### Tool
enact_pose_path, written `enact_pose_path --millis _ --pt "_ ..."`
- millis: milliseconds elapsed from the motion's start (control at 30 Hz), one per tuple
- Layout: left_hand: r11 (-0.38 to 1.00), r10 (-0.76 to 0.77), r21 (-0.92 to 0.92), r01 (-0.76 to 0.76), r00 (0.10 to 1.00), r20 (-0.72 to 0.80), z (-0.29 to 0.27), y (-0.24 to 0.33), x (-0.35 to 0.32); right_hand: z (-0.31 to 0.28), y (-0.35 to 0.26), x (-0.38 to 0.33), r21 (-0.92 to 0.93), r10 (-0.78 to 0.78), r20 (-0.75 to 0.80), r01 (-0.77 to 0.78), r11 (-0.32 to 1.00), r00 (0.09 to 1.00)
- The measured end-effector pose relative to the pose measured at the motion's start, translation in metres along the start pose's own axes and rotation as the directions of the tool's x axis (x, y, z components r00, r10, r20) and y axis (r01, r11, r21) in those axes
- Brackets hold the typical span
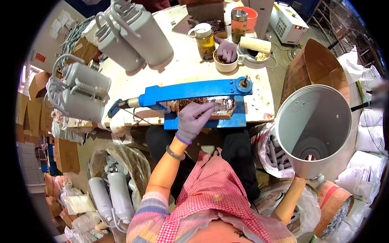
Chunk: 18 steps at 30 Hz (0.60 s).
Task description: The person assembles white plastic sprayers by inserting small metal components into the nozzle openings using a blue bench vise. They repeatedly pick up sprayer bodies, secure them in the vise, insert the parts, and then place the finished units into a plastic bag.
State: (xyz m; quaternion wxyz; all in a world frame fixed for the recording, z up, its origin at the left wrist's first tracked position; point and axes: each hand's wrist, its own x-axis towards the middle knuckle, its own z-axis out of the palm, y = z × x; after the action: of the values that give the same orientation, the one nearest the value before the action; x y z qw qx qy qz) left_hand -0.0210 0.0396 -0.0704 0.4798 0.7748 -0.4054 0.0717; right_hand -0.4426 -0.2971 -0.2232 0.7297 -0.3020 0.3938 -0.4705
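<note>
My left hand (193, 120), in a thin pale purple glove, reaches over a shallow box (231, 113) of small metal parts. Its thumb and fingertips come together at the silvery pieces (221, 104); whatever they pinch is too small to make out. Just beyond it, the blue arm (190, 91) of a bench press spans the box. On the right, a large grey cylindrical pail (281, 121) is held up tilted, its open mouth showing a small hole in the bottom. My right hand (302, 181) supports it from below, with the fingers mostly hidden behind it.
Several grey lidded pails with curved handles (150, 36) stand on the table's left. Farther back are a jar (204, 40), a tumbler (238, 25), and a white mug (225, 66) with a purple glove (227, 49) on it. Bags of grey parts (120, 194) flank my legs.
</note>
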Motion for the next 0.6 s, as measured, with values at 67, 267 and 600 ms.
enact_pose_path --millis 67,267,600 --pt "0.987 0.008 -0.162 -0.009 1.000 -0.012 -0.003 0.024 0.023 0.000 -0.001 0.001 0.004 -0.002 -0.001 0.002 1.000 1.000" --pt "0.939 0.343 0.009 -0.343 0.939 0.001 0.026 0.051 0.107 -0.006 -0.009 0.001 0.001 -0.026 -0.003 0.026 1.000 1.000" --pt "0.969 0.148 -0.217 -0.119 0.981 0.122 0.039 0.039 0.108 -0.002 -0.029 0.007 -0.128 -0.106 0.043 0.110 0.986 0.994"
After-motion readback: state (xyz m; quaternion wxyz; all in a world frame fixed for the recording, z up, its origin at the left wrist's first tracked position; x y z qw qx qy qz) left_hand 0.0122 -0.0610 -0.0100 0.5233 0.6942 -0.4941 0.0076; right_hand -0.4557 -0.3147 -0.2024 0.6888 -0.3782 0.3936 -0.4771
